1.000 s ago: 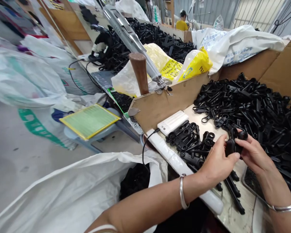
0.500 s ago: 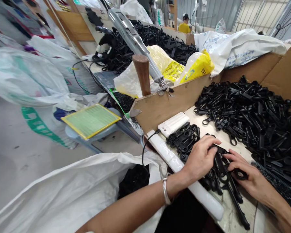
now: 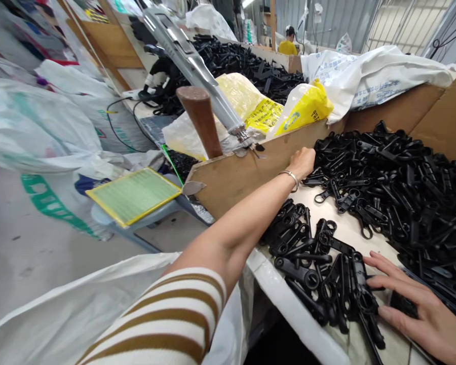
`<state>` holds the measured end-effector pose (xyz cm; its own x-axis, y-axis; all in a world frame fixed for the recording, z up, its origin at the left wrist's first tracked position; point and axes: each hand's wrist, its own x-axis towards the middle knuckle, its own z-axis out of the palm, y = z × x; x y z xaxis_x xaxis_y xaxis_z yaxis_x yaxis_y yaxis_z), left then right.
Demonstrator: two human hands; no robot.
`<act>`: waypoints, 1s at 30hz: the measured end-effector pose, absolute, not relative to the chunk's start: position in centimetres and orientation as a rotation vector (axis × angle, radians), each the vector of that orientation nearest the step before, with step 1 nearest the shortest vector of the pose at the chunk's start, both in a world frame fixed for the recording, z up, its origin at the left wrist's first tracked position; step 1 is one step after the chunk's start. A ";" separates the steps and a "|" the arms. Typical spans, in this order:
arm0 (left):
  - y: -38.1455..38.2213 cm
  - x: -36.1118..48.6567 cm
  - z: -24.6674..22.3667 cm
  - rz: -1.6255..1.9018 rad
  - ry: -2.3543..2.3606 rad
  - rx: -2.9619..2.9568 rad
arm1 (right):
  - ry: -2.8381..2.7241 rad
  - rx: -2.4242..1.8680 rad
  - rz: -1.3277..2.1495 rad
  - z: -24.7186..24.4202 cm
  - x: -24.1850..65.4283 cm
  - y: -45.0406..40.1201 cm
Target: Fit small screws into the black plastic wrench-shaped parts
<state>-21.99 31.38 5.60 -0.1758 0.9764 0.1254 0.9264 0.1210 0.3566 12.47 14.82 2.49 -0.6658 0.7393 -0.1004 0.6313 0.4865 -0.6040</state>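
Observation:
My left hand (image 3: 303, 161), wearing a bracelet, is stretched out to the left edge of a large heap of black plastic link-shaped parts (image 3: 387, 172), beside the wooden side board (image 3: 228, 182). Its fingers are curled; whatever they hold is hidden. Closer to me, a smaller group of the same black parts (image 3: 327, 274), with rings at their ends, lies on the worktop. My right hand (image 3: 410, 299) rests at the right side of this group, fingers spread, fingertips against one upright-lying part (image 3: 361, 284).
A padded white edge strip (image 3: 296, 314) runs along the worktop's front. A wooden handle (image 3: 201, 121) and a grey metal tool (image 3: 197, 66) stand over the board. White sacks (image 3: 34, 121) and a stool with a yellow-framed green panel (image 3: 133, 195) are at left. A person in yellow (image 3: 288, 45) is far back.
My left hand has left the near parts and reached forward to the heap; its arm now hides the white device. My right hand has shifted slightly right and towards me, fingers wider apart.

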 end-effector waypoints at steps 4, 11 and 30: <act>33.9 -21.1 3.6 0.514 2.257 1.946 | -2.588 -1.141 0.879 2.4 12.4 15.0; 33.8 -21.8 4.1 0.506 2.296 2.005 | -2.647 -1.043 0.782 3.1 11.8 14.7; 30.6 -20.8 4.2 -0.065 1.871 2.287 | -2.536 -0.990 0.676 1.8 13.1 13.0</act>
<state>-20.79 30.59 4.24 0.2041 0.9672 -0.1510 0.9754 -0.1878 0.1155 13.06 13.03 1.76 -0.7017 0.6999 0.1330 0.5408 0.6448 -0.5401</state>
